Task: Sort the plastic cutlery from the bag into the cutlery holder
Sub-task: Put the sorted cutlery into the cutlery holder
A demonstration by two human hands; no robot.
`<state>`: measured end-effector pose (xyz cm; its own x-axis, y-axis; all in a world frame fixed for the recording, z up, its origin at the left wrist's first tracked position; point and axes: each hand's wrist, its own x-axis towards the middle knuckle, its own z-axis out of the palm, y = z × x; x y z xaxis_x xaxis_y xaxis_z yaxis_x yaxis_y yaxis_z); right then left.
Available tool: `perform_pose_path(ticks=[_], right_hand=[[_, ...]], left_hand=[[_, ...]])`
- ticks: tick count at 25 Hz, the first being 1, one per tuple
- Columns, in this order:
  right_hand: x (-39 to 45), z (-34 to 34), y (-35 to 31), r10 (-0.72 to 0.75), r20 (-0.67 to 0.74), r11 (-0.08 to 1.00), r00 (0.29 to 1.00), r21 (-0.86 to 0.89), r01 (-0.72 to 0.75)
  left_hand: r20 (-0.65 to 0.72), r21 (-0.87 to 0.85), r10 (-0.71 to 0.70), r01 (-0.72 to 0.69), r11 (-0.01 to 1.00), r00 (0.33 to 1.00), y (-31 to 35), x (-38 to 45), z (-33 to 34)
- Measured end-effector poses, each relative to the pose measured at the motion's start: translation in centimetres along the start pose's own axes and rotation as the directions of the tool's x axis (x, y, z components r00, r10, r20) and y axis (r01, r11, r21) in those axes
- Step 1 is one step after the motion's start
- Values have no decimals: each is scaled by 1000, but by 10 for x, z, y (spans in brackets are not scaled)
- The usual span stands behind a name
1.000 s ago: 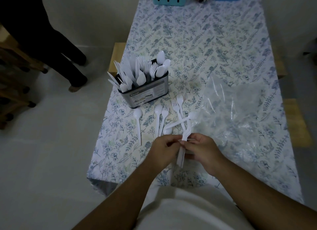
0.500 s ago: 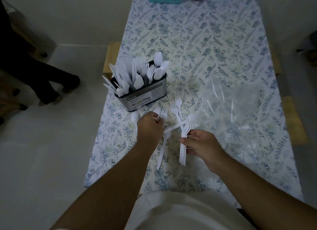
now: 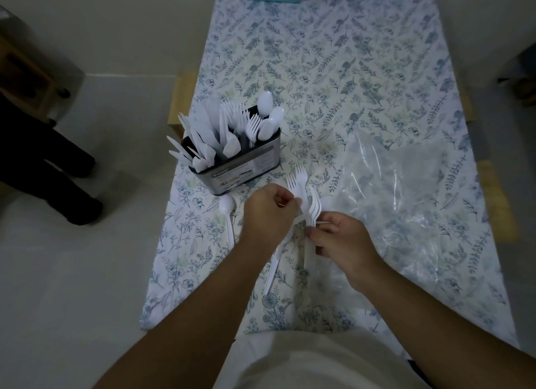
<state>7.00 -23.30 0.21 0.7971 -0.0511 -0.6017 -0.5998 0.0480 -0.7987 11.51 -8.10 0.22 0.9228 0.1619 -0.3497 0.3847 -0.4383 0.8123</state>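
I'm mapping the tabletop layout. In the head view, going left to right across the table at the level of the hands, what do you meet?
Lone white spoon → left hand → bundle of forks → right hand → clear plastic bag.

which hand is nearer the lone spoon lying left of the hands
Left. The left hand sits just right of the spoon, its grip on a fork. The right hand is farther right, beyond the left hand, holding a bundle of forks.
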Motion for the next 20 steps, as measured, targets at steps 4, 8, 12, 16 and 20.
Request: perform_pose_path(ticks=[4,8,12,16,20], right_hand=[[3,8,-5,1,28,999,1000,50,-2],[5,-4,0,44,-7,998,999,38,-43],[6,-15,4,59,-50,998,997,-12,-60],[4,-23,2,44,-64,999,997,18,-43],[10,-32,-4,35,-76,998,997,53,-31]], left_hand=[[51,-183,-26,35,983,998,3,-20,11],[118,-297,-174,202,933,978,-6,-11,19],[-31,-67,-198,196,978,980,-4,15,24],[-72,60,-157,161,985,985,7,31,41],[-103,20,-125,128,992,987,3,43,41]])
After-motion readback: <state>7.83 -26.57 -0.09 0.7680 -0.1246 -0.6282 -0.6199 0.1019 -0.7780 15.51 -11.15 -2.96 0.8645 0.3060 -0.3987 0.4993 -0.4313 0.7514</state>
